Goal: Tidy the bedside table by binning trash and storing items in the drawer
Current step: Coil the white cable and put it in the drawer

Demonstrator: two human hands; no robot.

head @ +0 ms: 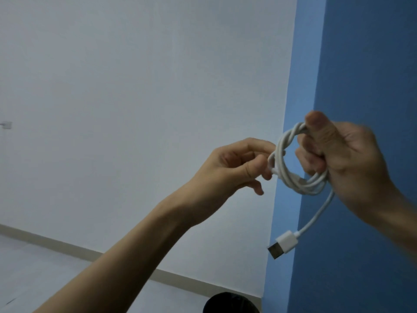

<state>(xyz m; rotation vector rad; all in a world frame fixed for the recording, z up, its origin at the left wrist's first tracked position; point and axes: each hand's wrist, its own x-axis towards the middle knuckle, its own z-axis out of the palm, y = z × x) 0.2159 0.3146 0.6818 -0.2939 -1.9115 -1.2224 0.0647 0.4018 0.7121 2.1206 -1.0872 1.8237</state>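
Note:
A white charging cable (293, 177) is wound into a small coil, held up in the air in front of the wall. My right hand (345, 159) grips the coil's right side, thumb on top and fingers curled through the loops. My left hand (237, 166) pinches the coil's left side between thumb and fingertips. One loose end hangs below the coil and ends in a white USB plug (283, 243). The bedside table and its drawer are out of view.
A white wall (135, 98) fills the left, a blue wall (361, 64) the right. Pale floor and a skirting board (67, 247) run along the bottom left. A dark round object (230, 303), partly cut off, sits at the bottom edge.

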